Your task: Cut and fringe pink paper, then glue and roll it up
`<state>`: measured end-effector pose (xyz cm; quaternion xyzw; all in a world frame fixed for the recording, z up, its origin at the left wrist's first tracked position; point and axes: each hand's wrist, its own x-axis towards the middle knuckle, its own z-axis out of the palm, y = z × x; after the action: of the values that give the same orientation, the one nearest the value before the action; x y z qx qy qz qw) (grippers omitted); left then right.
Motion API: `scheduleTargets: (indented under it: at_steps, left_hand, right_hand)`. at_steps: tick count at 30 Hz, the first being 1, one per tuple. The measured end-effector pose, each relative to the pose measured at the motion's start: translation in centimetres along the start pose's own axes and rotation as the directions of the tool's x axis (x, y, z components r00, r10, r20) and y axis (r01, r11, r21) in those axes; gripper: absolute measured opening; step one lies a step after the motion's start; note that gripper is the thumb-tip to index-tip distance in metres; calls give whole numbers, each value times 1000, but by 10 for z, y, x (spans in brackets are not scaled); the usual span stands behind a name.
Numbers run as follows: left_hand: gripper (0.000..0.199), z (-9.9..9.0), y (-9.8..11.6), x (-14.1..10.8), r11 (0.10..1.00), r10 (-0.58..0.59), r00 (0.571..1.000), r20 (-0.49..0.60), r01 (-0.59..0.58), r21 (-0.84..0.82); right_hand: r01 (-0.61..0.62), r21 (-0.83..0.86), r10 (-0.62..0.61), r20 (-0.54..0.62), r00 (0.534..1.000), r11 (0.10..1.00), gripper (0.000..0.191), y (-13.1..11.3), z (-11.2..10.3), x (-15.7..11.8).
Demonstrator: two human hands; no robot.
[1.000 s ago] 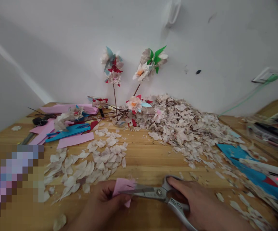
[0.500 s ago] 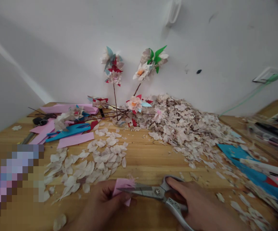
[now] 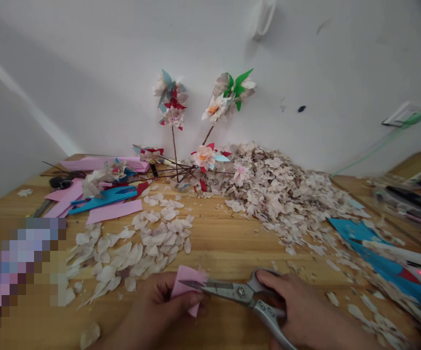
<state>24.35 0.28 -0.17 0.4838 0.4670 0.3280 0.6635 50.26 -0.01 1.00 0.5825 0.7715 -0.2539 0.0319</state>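
The left hand (image 3: pixel 163 296) is pinching a piece of pink paper (image 3: pixel 185 288) between thumb and fingers, just above the wooden table (image 3: pixel 225 243), and the paper's top edge is showing ragged. The steel scissors (image 3: pixel 241 293) are lying across it, their 2 blades slightly parted around the paper. The right hand (image 3: pixel 287 304) is gripping the handles firmly, its fingers curling round them.
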Motion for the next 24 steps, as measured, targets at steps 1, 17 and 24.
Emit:
scheduleTargets:
  at_steps: [1,17,24]
  left_hand:
    - [15,0,0,0,1000,-5,1000,-1,5,3]
    - [12,-3,-3,1,997,45,993,-105,-38,65]
    - [16,-2,-3,0,997,65,994,-89,-61,41]
  right_hand:
    - [-1,1,1,0,1000,1000,54,0,-1,0]
    - [3,-34,-2,3,1000,999,70,1,-2,0]
    - [20,-50,-20,1,1000,999,60,-6,-3,3]
